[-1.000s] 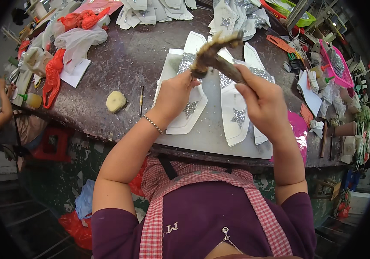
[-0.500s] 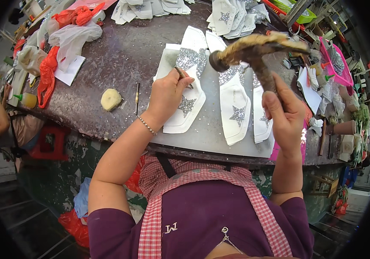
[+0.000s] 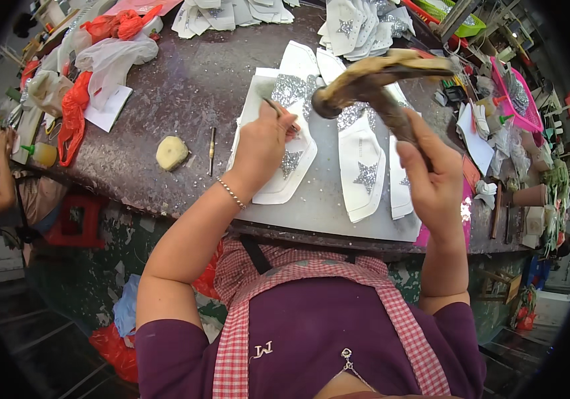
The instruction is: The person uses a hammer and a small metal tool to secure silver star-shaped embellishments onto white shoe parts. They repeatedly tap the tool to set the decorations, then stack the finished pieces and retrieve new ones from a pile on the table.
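My left hand (image 3: 261,143) pinches a thin, dark metal punch-like rod (image 3: 272,105) over white cut pieces with silver glitter (image 3: 283,188), which look like shoe uppers. The rod's lower end is hidden by my fingers. In my right hand (image 3: 434,176) is a hammer (image 3: 386,110) with a worn, tan-wrapped head, raised above the work and slightly blurred. To the right of my left hand lies a second stack of white pieces (image 3: 359,149) with a glitter star, and a third stack (image 3: 400,203) is partly behind my right hand. A pale board (image 3: 338,225) lies under them all.
A round cream-coloured lump (image 3: 172,153) and a thin rod (image 3: 212,151) lie left of the board. Piles of white pieces (image 3: 348,30) sit at the back. A pink basket (image 3: 527,113) stands at right. Another person (image 3: 12,193) sits at far left.
The hammer and my right hand have shifted slightly left, and the hammer head has tilted. My left hand has moved a little right with the rod. The other person's arm has lowered.
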Action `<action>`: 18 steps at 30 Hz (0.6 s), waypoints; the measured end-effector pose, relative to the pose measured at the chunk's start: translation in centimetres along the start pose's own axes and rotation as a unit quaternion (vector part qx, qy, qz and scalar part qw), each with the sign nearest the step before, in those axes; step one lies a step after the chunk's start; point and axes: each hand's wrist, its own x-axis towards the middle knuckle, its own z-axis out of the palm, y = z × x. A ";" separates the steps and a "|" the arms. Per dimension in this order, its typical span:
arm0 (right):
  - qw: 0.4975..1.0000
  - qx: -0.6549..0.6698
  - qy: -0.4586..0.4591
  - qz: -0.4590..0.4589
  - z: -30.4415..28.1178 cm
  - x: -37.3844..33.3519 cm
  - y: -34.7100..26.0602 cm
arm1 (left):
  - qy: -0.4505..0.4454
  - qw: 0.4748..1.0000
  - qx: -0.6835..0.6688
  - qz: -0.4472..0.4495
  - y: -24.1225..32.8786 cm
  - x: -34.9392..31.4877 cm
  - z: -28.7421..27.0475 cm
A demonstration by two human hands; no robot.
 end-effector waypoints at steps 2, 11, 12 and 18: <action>1.000 -0.006 0.004 0.012 -0.7 -0.7 0.8 | -0.006 0.998 -0.043 -0.045 0.3 -0.2 -0.1; 0.998 0.027 -0.003 0.060 -0.8 -1.6 1.8 | -0.027 0.996 0.079 0.000 0.4 -0.8 -0.4; 0.998 0.027 -0.010 0.050 -0.7 -1.5 1.8 | -0.021 0.997 0.076 0.011 0.5 -0.8 -0.4; 0.987 0.162 0.015 0.006 -0.9 -0.3 0.2 | -0.009 0.991 0.100 0.084 0.3 -0.9 0.0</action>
